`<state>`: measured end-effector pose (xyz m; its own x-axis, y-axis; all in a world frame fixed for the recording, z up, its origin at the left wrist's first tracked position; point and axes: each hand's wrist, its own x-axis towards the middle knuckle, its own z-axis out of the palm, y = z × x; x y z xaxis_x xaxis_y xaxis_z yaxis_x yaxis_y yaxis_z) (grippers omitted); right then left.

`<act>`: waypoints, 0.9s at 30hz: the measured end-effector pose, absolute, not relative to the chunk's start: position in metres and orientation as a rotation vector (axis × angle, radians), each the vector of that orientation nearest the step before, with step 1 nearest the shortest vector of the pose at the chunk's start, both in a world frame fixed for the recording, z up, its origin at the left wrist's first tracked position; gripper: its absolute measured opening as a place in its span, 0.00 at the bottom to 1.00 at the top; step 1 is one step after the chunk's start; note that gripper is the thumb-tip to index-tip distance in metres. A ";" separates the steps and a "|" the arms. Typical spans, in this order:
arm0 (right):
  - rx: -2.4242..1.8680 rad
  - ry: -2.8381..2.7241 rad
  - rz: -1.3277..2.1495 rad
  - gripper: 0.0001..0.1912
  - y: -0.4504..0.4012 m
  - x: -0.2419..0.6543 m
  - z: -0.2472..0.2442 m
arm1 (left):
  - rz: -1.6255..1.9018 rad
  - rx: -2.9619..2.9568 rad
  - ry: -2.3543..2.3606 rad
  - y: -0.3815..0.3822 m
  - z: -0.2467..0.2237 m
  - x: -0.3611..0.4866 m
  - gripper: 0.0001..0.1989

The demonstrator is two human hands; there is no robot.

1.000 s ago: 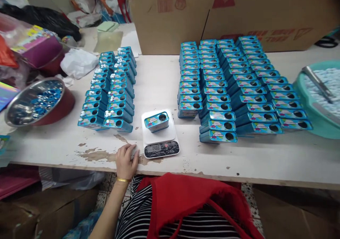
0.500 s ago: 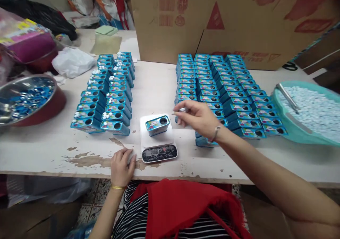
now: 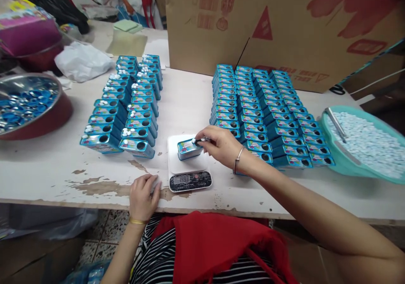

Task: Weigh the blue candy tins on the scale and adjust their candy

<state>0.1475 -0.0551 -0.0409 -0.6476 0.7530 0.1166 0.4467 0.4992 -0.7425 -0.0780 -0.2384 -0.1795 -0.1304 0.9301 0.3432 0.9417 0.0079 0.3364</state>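
Note:
A blue tin (image 3: 187,150) stands on the white digital scale (image 3: 173,168), whose display is lit. My right hand (image 3: 221,145) is at the tin's right end, fingers pinched over its round hole. At the fingertips a small white pellet (image 3: 193,141) shows on the tin's top; what else the fingers hold is too small to name. Left of the scale, my left hand (image 3: 144,195) rests near the table's front edge, its fingers slightly apart and holding nothing visible.
Rows of blue tins (image 3: 139,145) with white pellets on top stand left; more tins (image 3: 257,146) stand right. A metal bowl (image 3: 63,107) of blue lids is far left. A teal basin (image 3: 348,159) of pellets with a metal scoop is right. A cardboard box (image 3: 196,56) stands behind.
My right hand has moved left from beside the scale to the top of the tin. The display reading has changed, and the whole view has shifted slightly.

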 end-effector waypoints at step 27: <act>-1.063 -1.696 1.550 0.16 -0.057 0.168 -0.043 | -0.731 -2.061 -2.198 -0.237 -0.175 -0.074 0.12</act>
<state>0.1680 -0.0566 -0.0431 -0.4988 0.8627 -0.0835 0.1610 -0.0025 -0.9870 -0.0739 -0.2368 -0.1748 -0.1161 0.9324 0.3423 0.9517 0.0058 0.3069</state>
